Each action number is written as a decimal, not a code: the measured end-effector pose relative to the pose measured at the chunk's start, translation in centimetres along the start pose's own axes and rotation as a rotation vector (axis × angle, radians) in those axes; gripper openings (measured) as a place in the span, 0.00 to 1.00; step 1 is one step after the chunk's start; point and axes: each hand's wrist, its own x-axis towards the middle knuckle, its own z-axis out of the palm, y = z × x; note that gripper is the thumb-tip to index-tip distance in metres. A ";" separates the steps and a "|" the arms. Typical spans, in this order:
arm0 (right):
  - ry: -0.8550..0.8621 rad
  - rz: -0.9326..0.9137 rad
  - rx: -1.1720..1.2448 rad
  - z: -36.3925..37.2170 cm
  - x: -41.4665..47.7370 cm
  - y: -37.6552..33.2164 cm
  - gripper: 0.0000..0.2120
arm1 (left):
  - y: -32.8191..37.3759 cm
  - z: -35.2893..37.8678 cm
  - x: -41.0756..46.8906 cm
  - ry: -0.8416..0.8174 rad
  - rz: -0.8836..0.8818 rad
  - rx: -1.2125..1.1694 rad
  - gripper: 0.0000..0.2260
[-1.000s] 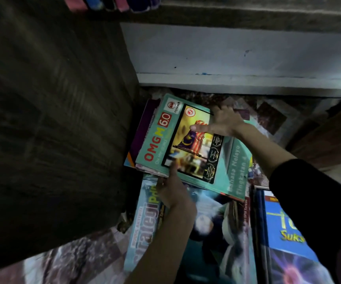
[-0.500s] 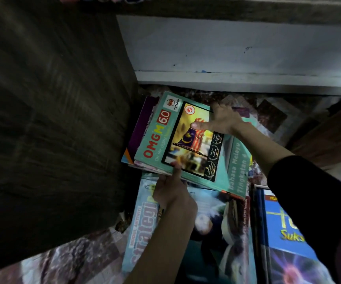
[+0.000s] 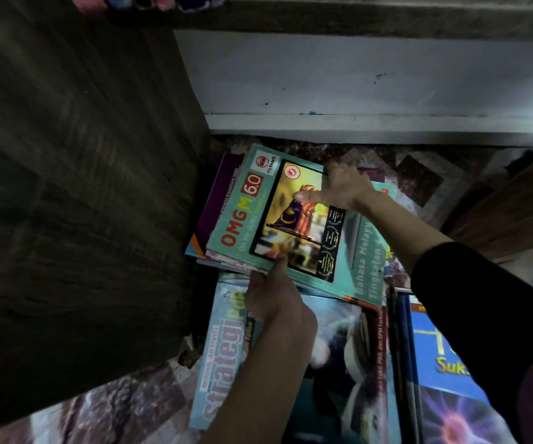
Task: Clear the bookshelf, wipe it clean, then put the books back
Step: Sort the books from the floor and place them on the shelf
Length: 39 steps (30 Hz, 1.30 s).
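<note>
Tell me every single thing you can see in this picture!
teal OMG book: one, teal with red letters, top of a small pile beside the dark panel
purple book: one, purple, lower in that pile, edge showing
Strategi book: one, pale blue, lying flat nearer the camera
blue book: one, blue with yellow letters, bottom right
wooden panel: one, dark brown, left
wall: one, white, at the back
floor covering: one, patterned reddish and pale, under the books
left hand: one, grips the teal book's near edge
right hand: one, black sleeve, grips its far edge
</note>
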 end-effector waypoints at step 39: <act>-0.192 0.021 0.054 -2.5 0.9 1.3 0.48 | 0.0 2.5 2.7 0.072 0.075 0.059 0.43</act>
